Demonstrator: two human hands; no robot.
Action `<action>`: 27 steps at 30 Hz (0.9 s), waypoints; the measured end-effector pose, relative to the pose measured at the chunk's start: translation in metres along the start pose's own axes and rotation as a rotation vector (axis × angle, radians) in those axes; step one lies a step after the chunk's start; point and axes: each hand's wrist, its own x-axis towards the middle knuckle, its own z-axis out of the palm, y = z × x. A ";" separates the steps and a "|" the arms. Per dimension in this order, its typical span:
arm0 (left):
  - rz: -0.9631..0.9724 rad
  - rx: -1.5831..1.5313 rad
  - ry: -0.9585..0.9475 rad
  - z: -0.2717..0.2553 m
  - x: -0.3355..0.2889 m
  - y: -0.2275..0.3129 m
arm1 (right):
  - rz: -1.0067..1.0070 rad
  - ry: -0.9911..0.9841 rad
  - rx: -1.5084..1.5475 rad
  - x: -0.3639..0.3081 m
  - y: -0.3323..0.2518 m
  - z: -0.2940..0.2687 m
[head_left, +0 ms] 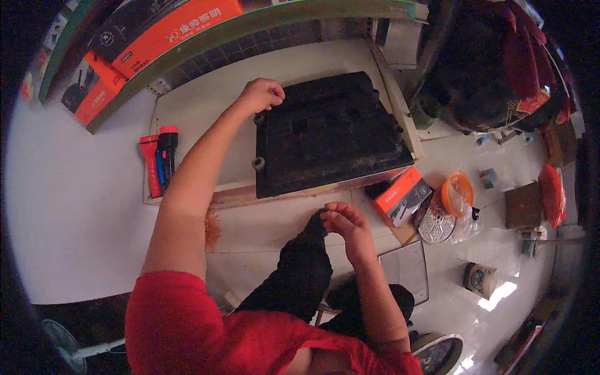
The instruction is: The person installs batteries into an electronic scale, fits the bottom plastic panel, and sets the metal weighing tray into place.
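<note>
A flat black panel-like thing (331, 128), dusty, with small round knobs along its edges, lies on a pale board or low table (212, 81). My left hand (259, 97) is at its far left corner with the fingers curled in. Whether it grips the edge or something small is hidden. Lower down, past the panel's near edge, my right hand (347, 226) hangs in the air over my leg. Its thumb and fingertips are pressed together; anything between them is too small to make out.
Red and black flashlights (160, 159) lie left of the panel. An orange-and-black box (402, 197), a perforated metal disc (435, 224) and an orange basket (457, 194) sit on the floor at right. Orange boxes (169, 37) line a shelf at the back.
</note>
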 end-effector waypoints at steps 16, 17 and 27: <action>0.206 0.641 -0.146 0.018 0.018 -0.011 | -0.026 -0.006 -0.138 0.004 0.003 0.010; 0.249 0.585 -0.107 0.016 0.017 -0.010 | -0.034 -0.015 -0.140 0.003 0.003 0.008; 0.208 -0.143 0.393 0.034 -0.128 0.076 | -0.442 -0.081 -0.820 -0.041 -0.015 0.008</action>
